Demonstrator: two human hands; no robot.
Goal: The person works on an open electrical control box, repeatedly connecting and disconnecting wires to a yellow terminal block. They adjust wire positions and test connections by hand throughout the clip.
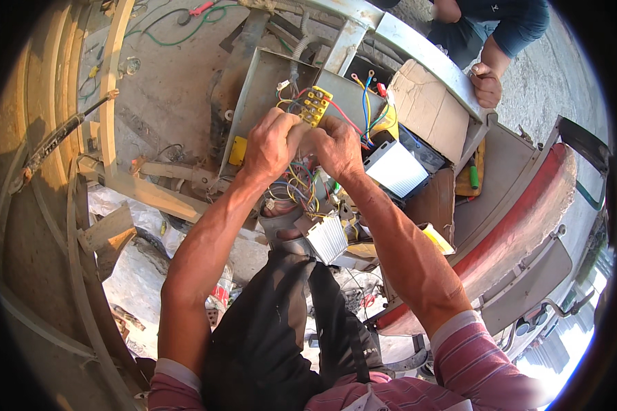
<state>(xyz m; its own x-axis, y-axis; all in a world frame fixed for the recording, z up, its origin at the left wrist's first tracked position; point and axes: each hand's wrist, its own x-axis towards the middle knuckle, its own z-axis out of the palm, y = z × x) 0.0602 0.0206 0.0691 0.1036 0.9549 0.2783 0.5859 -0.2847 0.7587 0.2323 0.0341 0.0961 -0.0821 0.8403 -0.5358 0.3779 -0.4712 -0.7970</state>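
My left hand (272,142) and my right hand (334,147) meet with curled fingers at the lower edge of a yellow terminal block (317,103); what exactly they pinch is hidden. Wires run from the block, red to its right, dark ones to its left. Below my hands hangs a tangle of coloured wires (301,188) beside a finned silver module (325,240). A second silver module (396,170) lies right of my right hand, with blue, yellow and red leads (367,103) above it. Behind my hands is an open metal tray (253,79).
A co-worker's hand (486,85) rests by a silver frame rail (432,58) at top right. Cardboard (432,109) lies inside the frame. Yellow-lit beams (110,89) stand left. A curved red-and-grey panel (528,212) is at right. Cables (178,38) lie on the ground.
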